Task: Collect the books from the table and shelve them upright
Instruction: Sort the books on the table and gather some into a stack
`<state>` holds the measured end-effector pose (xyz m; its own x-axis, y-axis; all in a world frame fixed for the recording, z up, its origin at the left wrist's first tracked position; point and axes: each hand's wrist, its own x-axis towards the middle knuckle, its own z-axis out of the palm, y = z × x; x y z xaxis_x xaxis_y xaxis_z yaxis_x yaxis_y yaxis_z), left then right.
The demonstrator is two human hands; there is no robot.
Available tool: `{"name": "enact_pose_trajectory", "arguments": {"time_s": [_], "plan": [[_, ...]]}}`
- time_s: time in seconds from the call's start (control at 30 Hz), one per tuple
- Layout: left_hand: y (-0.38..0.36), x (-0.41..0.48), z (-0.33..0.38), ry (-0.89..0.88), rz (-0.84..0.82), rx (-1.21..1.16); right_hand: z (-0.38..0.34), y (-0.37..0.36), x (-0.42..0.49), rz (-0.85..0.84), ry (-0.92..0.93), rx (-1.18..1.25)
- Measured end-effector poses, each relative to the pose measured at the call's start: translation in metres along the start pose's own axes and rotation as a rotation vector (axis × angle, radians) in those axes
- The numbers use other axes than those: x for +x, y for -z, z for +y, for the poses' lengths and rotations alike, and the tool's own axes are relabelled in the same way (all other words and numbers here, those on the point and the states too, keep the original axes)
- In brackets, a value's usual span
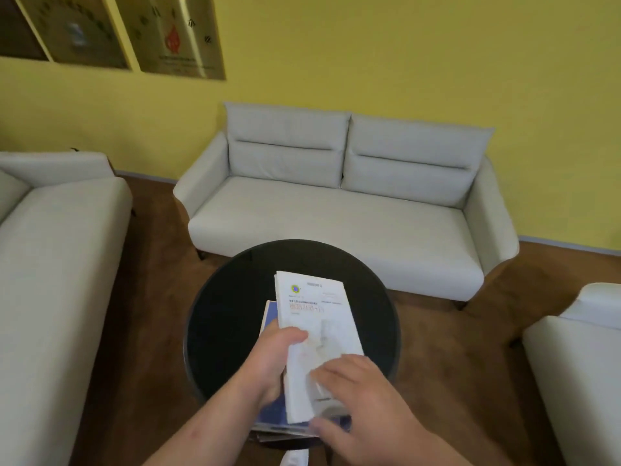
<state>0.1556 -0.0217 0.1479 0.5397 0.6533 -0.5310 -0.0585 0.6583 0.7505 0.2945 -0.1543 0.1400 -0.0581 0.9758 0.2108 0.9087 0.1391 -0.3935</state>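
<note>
Running left to right: 1 pale sofa (50, 264) fills the left edge, 3 framed plaques (111, 31) hang on the yellow wall above it, 1 two-seat sofa (336, 210) sits centre, and 1 more pale seat (578, 358) shows at the right edge. In front, 1 round black table (235, 317) carries the books. The left hand (272, 361) is clamped on the white book (316, 317), thumb on its cover. Under it lies 1 blue book (270, 412); any others below are blurred. The right hand (366, 408) grips the stack's near end, fingers curled.
</note>
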Motion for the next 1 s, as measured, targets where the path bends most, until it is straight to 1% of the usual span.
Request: {"name": "enact_pose_trajectory", "arguments": {"time_s": [0.03, 0.07, 0.1, 0.13, 0.17, 0.2, 0.27, 0.3, 0.37, 0.4, 0.43, 0.47, 0.5, 0.57, 0.6, 0.7, 0.8, 0.87, 0.93, 1.0], "plan": [[0.008, -0.002, -0.001, -0.015, -0.031, 0.028, 0.004, -0.003, -0.002, 0.008, -0.137, 0.090], [0.015, -0.003, -0.001, -0.026, -0.026, 0.069, 0.008, -0.006, -0.001, 0.023, -0.282, 0.145], [0.020, -0.006, -0.001, -0.033, 0.013, 0.115, 0.013, -0.009, 0.001, 0.031, -0.434, 0.165], [0.023, -0.007, 0.000, -0.043, 0.073, 0.191, 0.014, -0.009, 0.006, -0.001, -0.593, 0.188], [0.026, -0.007, 0.000, -0.056, 0.137, 0.294, 0.016, -0.011, 0.010, -0.073, -0.739, 0.278], [0.027, -0.006, 0.001, -0.073, 0.198, 0.420, 0.017, -0.013, 0.015, -0.145, -0.848, 0.437], [0.028, -0.007, 0.005, -0.138, 0.281, 0.690, 0.014, -0.014, 0.023, -0.196, -0.962, 0.766], [0.029, -0.007, 0.006, -0.170, 0.315, 0.834, 0.012, -0.013, 0.024, -0.191, -0.990, 0.841], [0.033, -0.010, 0.002, -0.231, 0.386, 1.072, 0.008, -0.013, 0.023, -0.146, -1.026, 0.889], [0.036, -0.011, -0.002, -0.258, 0.416, 1.131, 0.006, -0.013, 0.023, -0.139, -1.036, 0.888], [0.040, -0.012, -0.006, -0.268, 0.437, 1.141, 0.003, -0.015, 0.022, -0.152, -1.040, 0.880], [0.044, -0.012, -0.010, -0.243, 0.446, 1.087, 0.001, -0.016, 0.021, -0.176, -1.037, 0.874], [0.049, -0.012, -0.014, -0.183, 0.434, 0.968, 0.000, -0.018, 0.020, -0.194, -1.032, 0.871], [0.055, -0.013, -0.019, -0.043, 0.335, 0.673, 0.000, -0.020, 0.021, -0.197, -1.006, 0.884], [0.058, -0.012, -0.023, 0.000, 0.278, 0.562, -0.002, -0.020, 0.024, -0.193, -0.987, 0.899], [0.064, -0.013, -0.030, 0.027, 0.163, 0.351, -0.007, -0.023, 0.034, -0.169, -0.962, 0.935], [0.064, -0.017, -0.026, 0.031, 0.090, 0.262, -0.006, -0.031, 0.035, -0.181, -0.964, 0.965], [0.066, -0.015, -0.020, 0.002, 0.092, 0.234, -0.001, -0.032, 0.033, -0.146, -0.975, 0.996], [0.067, -0.009, -0.016, 0.013, 0.111, 0.162, 0.003, -0.033, 0.034, -0.082, -1.042, 1.108], [0.066, -0.006, -0.014, 0.045, 0.071, 0.057, 0.001, -0.036, 0.036, -0.059, -1.101, 1.281]]}}
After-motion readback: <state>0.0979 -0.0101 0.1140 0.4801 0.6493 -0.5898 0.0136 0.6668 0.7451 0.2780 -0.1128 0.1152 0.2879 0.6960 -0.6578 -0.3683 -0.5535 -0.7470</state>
